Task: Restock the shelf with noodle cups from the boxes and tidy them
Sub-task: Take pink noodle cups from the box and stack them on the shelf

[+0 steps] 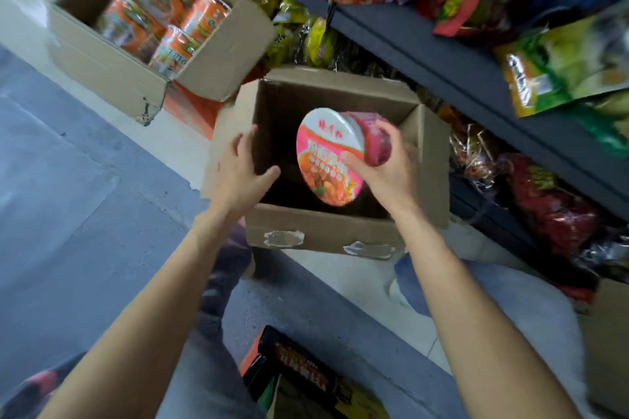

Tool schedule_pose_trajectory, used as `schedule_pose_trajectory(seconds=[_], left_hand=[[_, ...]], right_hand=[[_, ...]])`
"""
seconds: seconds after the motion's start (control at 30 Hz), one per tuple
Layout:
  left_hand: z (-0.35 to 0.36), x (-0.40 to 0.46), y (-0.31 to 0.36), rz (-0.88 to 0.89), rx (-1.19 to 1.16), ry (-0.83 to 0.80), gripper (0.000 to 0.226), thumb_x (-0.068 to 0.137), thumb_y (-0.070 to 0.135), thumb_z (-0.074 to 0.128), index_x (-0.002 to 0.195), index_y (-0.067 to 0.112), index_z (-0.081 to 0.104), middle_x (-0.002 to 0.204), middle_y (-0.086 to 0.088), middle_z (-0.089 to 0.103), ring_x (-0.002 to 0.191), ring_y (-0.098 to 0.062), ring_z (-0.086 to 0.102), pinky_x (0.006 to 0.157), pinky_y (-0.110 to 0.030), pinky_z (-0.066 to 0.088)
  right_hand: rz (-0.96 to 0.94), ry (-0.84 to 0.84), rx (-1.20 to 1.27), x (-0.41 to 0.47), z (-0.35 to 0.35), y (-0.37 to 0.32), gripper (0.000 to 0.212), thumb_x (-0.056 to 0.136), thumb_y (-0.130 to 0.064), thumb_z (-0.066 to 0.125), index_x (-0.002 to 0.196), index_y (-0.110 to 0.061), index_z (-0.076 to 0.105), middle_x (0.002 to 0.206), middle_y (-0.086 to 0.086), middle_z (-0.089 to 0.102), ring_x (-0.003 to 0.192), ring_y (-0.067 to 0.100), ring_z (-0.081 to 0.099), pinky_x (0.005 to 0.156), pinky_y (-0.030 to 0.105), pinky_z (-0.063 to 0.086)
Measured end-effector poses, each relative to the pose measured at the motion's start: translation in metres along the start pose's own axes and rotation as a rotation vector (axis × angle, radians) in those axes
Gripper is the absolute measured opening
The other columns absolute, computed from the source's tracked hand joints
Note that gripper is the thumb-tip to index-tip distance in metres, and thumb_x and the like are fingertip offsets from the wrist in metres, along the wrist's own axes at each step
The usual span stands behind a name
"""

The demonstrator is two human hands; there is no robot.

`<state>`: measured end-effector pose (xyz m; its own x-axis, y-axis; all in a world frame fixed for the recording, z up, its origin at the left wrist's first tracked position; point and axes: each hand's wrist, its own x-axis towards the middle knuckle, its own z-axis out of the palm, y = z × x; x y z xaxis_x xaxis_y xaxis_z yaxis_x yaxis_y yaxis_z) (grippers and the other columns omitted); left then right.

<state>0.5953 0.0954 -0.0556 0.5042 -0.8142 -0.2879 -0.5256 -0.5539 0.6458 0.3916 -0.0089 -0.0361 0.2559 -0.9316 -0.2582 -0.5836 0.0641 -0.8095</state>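
My right hand grips a pink noodle cup, tilted with its white and pink lid facing me, over the open cardboard box on the floor. The inside of that box looks dark and I cannot tell what lies in it. My left hand rests with fingers spread on the box's left wall and flap. A second open box at the upper left holds several orange noodle cups. The dark shelf runs along the right, packed with bagged snacks.
A black and orange carton lies on the floor near my knees. Another cardboard box sits at the right edge. Yellow and red snack bags crowd the lower shelf behind the boxes. Grey floor spreads to the left.
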Motion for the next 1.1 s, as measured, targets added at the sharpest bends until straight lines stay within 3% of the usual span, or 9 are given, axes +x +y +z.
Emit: schedule_pose_trajectory(seconds=[0.07,0.13,0.27,0.4,0.57,0.73,0.83,1.03,1.1], left_hand=[[-0.015,-0.022,0.025,0.137,-0.198,-0.160,0.089,0.079,0.015,0.073,0.150,0.018,0.019,0.152,-0.005,0.026,0.139,-0.019,0.026,0.105,-0.015,0.020],[-0.023,-0.044,0.052,0.216,-0.332,-0.325,0.105,0.075,0.018,0.078,0.151,0.025,0.007,0.156,0.004,0.016,0.141,-0.009,0.019,0.107,-0.015,0.019],[-0.028,-0.067,0.111,0.465,-0.451,-0.184,0.123,0.061,0.045,0.084,0.149,0.026,0.001,0.155,0.008,0.016,0.141,-0.001,0.019,0.113,-0.021,0.023],[-0.045,-0.057,0.174,0.443,-0.691,0.101,0.114,0.058,0.042,0.085,0.144,0.016,0.014,0.140,-0.001,0.044,0.127,-0.009,0.046,0.107,-0.037,0.040],[-0.072,-0.021,0.265,0.604,-0.683,0.228,0.113,0.061,0.049,0.083,0.145,0.026,0.013,0.144,0.003,0.039,0.133,-0.009,0.039,0.111,-0.041,0.034],[-0.082,0.035,0.347,0.723,-0.578,0.369,0.116,0.059,0.052,0.084,0.146,0.025,0.013,0.146,0.001,0.036,0.134,-0.012,0.037,0.109,-0.040,0.036],[-0.087,0.067,0.383,0.764,-0.599,0.375,0.116,0.059,0.051,0.084,0.147,0.026,0.012,0.146,0.005,0.036,0.130,-0.007,0.040,0.107,-0.032,0.039],[-0.101,0.135,0.456,0.799,-0.651,0.370,0.109,0.060,0.042,0.087,0.139,0.018,0.016,0.133,0.006,0.045,0.113,-0.001,0.050,0.081,0.000,0.039],[-0.105,0.163,0.477,0.823,-0.618,0.334,0.102,0.065,0.037,0.085,0.138,0.012,0.019,0.131,0.001,0.046,0.116,-0.010,0.052,0.083,-0.003,0.041]], right_hand=[[0.155,0.047,0.421,-0.014,-0.032,-0.028,0.057,0.071,-0.040,0.080,0.119,-0.032,0.051,0.116,-0.006,0.060,0.101,0.012,0.060,0.079,0.030,0.056],[0.225,0.024,0.659,-0.028,-0.060,-0.053,0.036,0.079,-0.036,0.075,0.107,-0.030,0.052,0.105,-0.005,0.064,0.086,0.011,0.061,0.064,0.024,0.053],[0.253,-0.214,0.737,-0.055,-0.105,-0.096,0.042,0.080,-0.060,0.055,0.113,-0.034,0.057,0.107,-0.007,0.068,0.100,0.019,0.064,0.092,0.046,0.050],[-0.083,-0.361,0.627,-0.074,-0.149,-0.134,0.059,0.076,-0.067,0.046,0.127,-0.038,0.053,0.121,-0.014,0.064,0.111,0.013,0.061,0.101,0.039,0.041],[-0.401,0.094,0.051,-0.046,-0.193,-0.175,0.068,0.088,-0.041,0.062,0.146,-0.037,0.026,0.142,-0.005,0.036,0.133,0.011,0.037,0.113,0.036,0.031],[-0.504,0.296,0.208,0.015,-0.214,-0.201,0.068,0.090,-0.018,0.060,0.148,-0.031,0.025,0.132,-0.007,0.042,0.120,0.005,0.049,0.104,0.039,0.043],[-0.553,0.377,0.250,0.052,-0.219,-0.213,0.074,0.089,-0.009,0.058,0.150,-0.024,0.020,0.146,-0.005,0.037,0.131,0.006,0.040,0.109,0.034,0.039],[-0.690,0.610,0.155,0.127,-0.230,-0.249,0.079,0.087,0.000,0.055,0.151,-0.014,0.011,0.156,0.000,0.019,0.139,0.003,0.022,0.102,0.004,0.025],[-0.682,0.697,-0.009,0.157,-0.236,-0.255,0.083,0.084,0.006,0.054,0.151,-0.007,0.007,0.158,0.010,0.004,0.144,0.014,0.013,0.105,0.012,0.030]])
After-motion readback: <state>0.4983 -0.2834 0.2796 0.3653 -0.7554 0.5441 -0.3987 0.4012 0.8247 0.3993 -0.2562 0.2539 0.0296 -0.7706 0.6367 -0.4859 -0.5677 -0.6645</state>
